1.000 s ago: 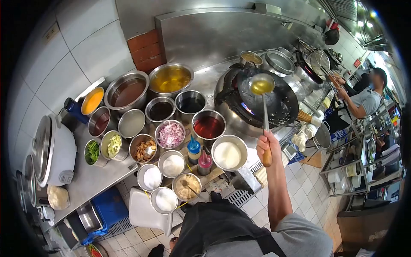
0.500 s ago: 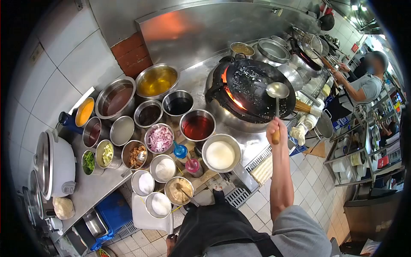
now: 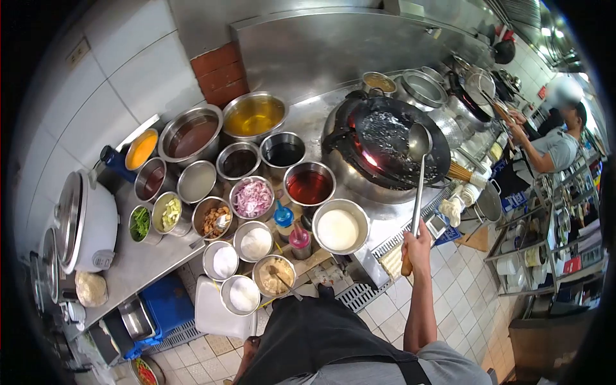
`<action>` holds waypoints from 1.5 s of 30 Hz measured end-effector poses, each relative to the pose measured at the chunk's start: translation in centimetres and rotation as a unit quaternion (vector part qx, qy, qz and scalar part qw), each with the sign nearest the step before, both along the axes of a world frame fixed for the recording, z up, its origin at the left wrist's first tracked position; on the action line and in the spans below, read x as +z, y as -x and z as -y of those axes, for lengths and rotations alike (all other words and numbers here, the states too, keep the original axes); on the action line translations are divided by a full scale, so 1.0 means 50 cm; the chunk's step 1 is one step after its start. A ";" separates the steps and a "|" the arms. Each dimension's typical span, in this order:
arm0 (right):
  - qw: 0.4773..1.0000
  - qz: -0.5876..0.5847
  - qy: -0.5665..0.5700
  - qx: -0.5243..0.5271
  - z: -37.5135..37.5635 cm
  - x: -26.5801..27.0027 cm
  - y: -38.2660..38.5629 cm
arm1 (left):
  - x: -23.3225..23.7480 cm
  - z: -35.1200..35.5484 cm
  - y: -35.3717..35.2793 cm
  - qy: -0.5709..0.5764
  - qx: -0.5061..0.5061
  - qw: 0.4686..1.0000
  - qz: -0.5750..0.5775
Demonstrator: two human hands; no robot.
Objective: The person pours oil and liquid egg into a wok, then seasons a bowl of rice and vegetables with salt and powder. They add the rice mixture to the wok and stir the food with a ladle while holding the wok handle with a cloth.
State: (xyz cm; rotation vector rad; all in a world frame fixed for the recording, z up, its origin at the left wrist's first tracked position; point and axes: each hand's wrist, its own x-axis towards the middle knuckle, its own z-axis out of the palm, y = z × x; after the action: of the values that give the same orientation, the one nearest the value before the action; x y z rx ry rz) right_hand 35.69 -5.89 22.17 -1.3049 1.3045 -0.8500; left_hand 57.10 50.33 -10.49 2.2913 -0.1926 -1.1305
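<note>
My right hand (image 3: 418, 247) is wrapped around the wooden grip of a long-handled metal ladle (image 3: 419, 186). The ladle's bowl overlaps the right side of a black wok (image 3: 378, 135), which sits tilted on a burner with a little flame (image 3: 369, 158) at its left edge. Shiny liquid and small pale bits show on the wok's inner surface. Low at my left side, next to my black apron, hangs my left hand (image 3: 251, 346); its fingers are mostly hidden. Nearest to it is a white stool (image 3: 221, 314).
Left of the wok stand several metal pots, with yellow oil (image 3: 256, 119), red liquid (image 3: 310, 186), sliced onions (image 3: 251, 197) and white liquid (image 3: 338, 230). A bamboo brush (image 3: 459, 172) lies right of the wok. A white cooker (image 3: 86, 221) stands far left. Another person (image 3: 555, 147) works at the far right.
My right hand has drawn back toward my body, and the ladle's handle shows longer. The flame beside the wok looks smaller. The whole view has shifted slightly.
</note>
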 end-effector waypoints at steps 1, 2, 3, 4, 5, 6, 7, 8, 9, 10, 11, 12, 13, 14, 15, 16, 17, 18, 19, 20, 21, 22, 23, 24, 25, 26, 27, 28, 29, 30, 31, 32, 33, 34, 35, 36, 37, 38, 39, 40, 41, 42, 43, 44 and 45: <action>1.000 0.002 0.013 0.013 0.003 0.003 -0.004 | 0.004 0.008 -0.006 -0.005 0.004 1.000 -0.007; 1.000 0.017 0.019 0.010 0.005 0.011 -0.007 | 0.008 0.016 -0.012 -0.009 0.009 1.000 -0.014; 0.999 0.035 0.015 0.016 0.011 0.019 -0.011 | 0.051 0.043 -0.018 -0.020 0.007 1.000 -0.009; 0.998 0.052 0.011 0.026 0.020 0.025 -0.015 | 0.098 0.063 -0.017 -0.031 0.008 0.999 -0.005; 0.994 0.105 -0.023 0.028 0.032 0.031 -0.020 | 0.101 0.062 -0.020 -0.028 -0.013 0.999 0.024; 0.985 0.156 -0.061 0.033 0.044 0.039 -0.030 | 0.050 0.033 -0.028 0.043 -0.171 0.974 0.145; 0.971 0.220 -0.079 0.044 0.050 0.042 -0.047 | -0.002 0.011 -0.016 0.009 -0.079 0.994 0.080; 0.967 0.237 -0.083 0.050 0.056 0.030 -0.063 | 0.025 0.027 -0.014 -0.022 0.015 1.000 0.013; 0.992 0.111 -0.026 0.053 0.058 0.007 -0.084 | -0.008 0.014 -0.005 -0.028 0.059 0.998 -0.016; 0.998 -0.013 0.041 0.055 0.063 -0.013 -0.105 | 0.004 0.008 0.005 -0.026 0.085 0.996 -0.014; 0.998 0.038 -0.007 0.056 0.066 -0.020 -0.114 | 0.030 0.012 0.012 -0.030 0.100 0.994 -0.018; 0.993 0.086 -0.057 0.055 0.070 -0.021 -0.121 | 0.045 0.012 0.021 -0.034 0.114 0.993 -0.024; 0.985 0.129 -0.069 0.091 0.073 -0.010 -0.135 | 0.047 0.002 0.037 -0.042 0.127 0.991 -0.007; 0.980 0.146 -0.076 0.109 0.076 -0.004 -0.155 | 0.049 -0.010 0.052 -0.041 0.146 0.988 -0.009; 0.973 0.170 -0.096 0.119 0.062 0.027 -0.186 | 0.062 -0.020 0.064 -0.063 0.136 0.988 -0.044; 0.966 0.194 -0.116 0.127 0.040 0.070 -0.224 | 0.068 -0.026 0.069 -0.084 0.123 0.986 -0.078; 0.969 0.178 -0.104 0.136 0.011 0.117 -0.272 | 0.016 -0.058 0.098 -0.088 0.125 0.986 -0.060; 0.969 0.188 -0.095 0.131 -0.007 0.146 -0.310 | 0.002 -0.074 0.115 -0.095 0.144 0.982 -0.079; 0.932 0.276 -0.149 0.181 0.016 0.144 -0.329 | 0.006 -0.085 0.124 -0.093 0.135 0.981 -0.100; 0.883 0.359 -0.201 0.227 0.040 0.143 -0.348 | 0.009 -0.094 0.133 -0.091 0.124 0.981 -0.122; 0.882 0.355 -0.202 0.234 0.031 0.162 -0.382 | 0.006 -0.101 0.142 -0.088 0.130 0.980 -0.124; 0.848 0.354 -0.229 0.321 0.019 0.199 -0.429 | 0.002 -0.108 0.155 -0.095 0.141 0.978 -0.125; 0.806 0.351 -0.252 0.405 0.003 0.242 -0.480 | -0.006 -0.113 0.166 -0.101 0.150 0.976 -0.125; 0.815 0.361 -0.266 0.367 -0.054 0.299 -0.541 | -0.025 -0.117 0.179 -0.097 0.153 0.975 -0.126; 0.824 0.371 -0.279 0.326 -0.103 0.342 -0.599 | -0.052 -0.123 0.194 -0.085 0.195 0.969 -0.128; 0.792 0.374 -0.280 0.394 -0.090 0.329 -0.644 | -0.068 -0.126 0.199 -0.073 0.237 0.960 -0.129; 0.755 0.375 -0.280 0.459 -0.076 0.312 -0.689 | -0.068 -0.122 0.199 -0.062 0.256 0.955 -0.138; 0.742 0.364 -0.305 0.474 -0.094 0.319 -0.739 | -0.066 -0.115 0.197 -0.060 0.258 0.954 -0.140; 0.727 0.351 -0.329 0.490 -0.123 0.324 -0.793 | -0.062 -0.107 0.193 -0.047 0.272 0.951 -0.138; 0.729 0.324 -0.338 0.499 -0.147 0.324 -0.847 | -0.062 -0.106 0.190 -0.034 0.286 0.948 -0.137; 0.731 0.297 -0.347 0.507 -0.170 0.317 -0.899 | -0.093 -0.109 0.194 -0.035 0.301 0.944 -0.131; 0.716 0.267 -0.367 0.531 -0.184 0.299 -0.948 | -0.097 -0.109 0.194 -0.034 0.303 0.943 -0.131; 0.699 0.237 -0.385 0.554 -0.201 0.280 -0.995 | -0.099 -0.105 0.193 -0.016 0.330 0.934 -0.134; 0.732 0.201 -0.352 0.548 -0.230 0.270 -1.036 | -0.101 -0.105 0.191 0.001 0.356 0.924 -0.137; 0.750 0.171 -0.302 0.563 -0.271 0.269 -1.066 | -0.117 -0.108 0.201 0.010 0.368 0.925 -0.096; 0.772 0.128 -0.247 0.572 -0.309 0.262 -1.089 | -0.108 -0.110 0.200 0.010 0.370 0.924 -0.097; 0.772 0.086 -0.201 0.597 -0.328 0.248 -1.118 | -0.091 -0.111 0.201 0.018 0.399 0.909 -0.121; 0.768 0.044 -0.156 0.620 -0.343 0.234 -1.144 | -0.075 -0.110 0.201 0.027 0.428 0.892 -0.145; 0.767 0.043 -0.157 0.621 -0.360 0.226 -1.161 | -0.072 -0.114 0.210 0.034 0.449 0.882 -0.138; 0.771 -0.007 -0.105 0.628 -0.377 0.220 -1.175 | -0.069 -0.120 0.220 0.032 0.451 0.881 -0.139; 0.770 -0.056 -0.053 0.633 -0.390 0.214 -1.186 | -0.064 -0.127 0.231 0.021 0.452 0.879 -0.150; 0.769 -0.057 -0.053 0.635 -0.395 0.204 -1.200 | -0.052 -0.129 0.241 0.011 0.454 0.876 -0.161; 0.766 -0.083 -0.024 0.638 -0.398 0.192 -1.213 | -0.029 -0.132 0.247 0.009 0.447 0.880 -0.158; 0.762 -0.108 0.005 0.639 -0.399 0.182 -1.224 | -0.006 -0.135 0.253 0.009 0.448 0.880 -0.159; 0.761 -0.109 0.005 0.640 -0.406 0.184 -1.229 | 0.001 -0.139 0.263 -0.009 0.430 0.888 -0.163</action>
State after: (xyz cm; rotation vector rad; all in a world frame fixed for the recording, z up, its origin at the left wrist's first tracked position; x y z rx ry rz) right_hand 97.16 14.41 31.35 -1.8952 0.2857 0.2892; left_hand 43.94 57.29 -10.41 1.8033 0.8813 -0.9762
